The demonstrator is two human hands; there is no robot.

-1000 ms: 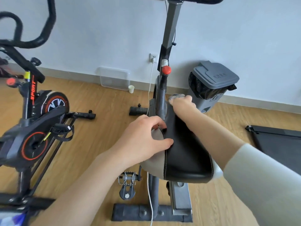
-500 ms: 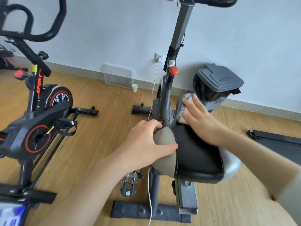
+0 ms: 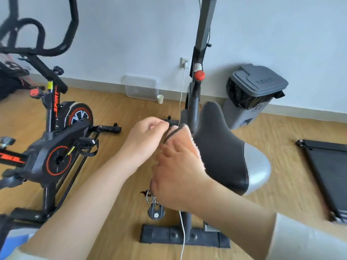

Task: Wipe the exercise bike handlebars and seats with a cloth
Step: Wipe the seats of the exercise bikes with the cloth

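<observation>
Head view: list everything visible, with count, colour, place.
padded saddle seat: one, black and silver, centre
upright exercise bike frame: one, grey, under seat
spin bike: one, black and red, left
striped cloth: one, grey, between hands
lidded plastic bin: one, grey, right by wall
plastic storage box: one, clear, against wall
paper cup: one, white, beside box
cable: one, white, from wall socket
flat treadmill: one, black, right edge
hands: two, bare, left hand, right hand, holding cloth

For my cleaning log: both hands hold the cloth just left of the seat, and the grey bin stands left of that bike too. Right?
One slip: the grey bin stands right of that bike, by the wall, as the head view shows. The rest holds: left hand and right hand hold the cloth just left of the seat.
</observation>
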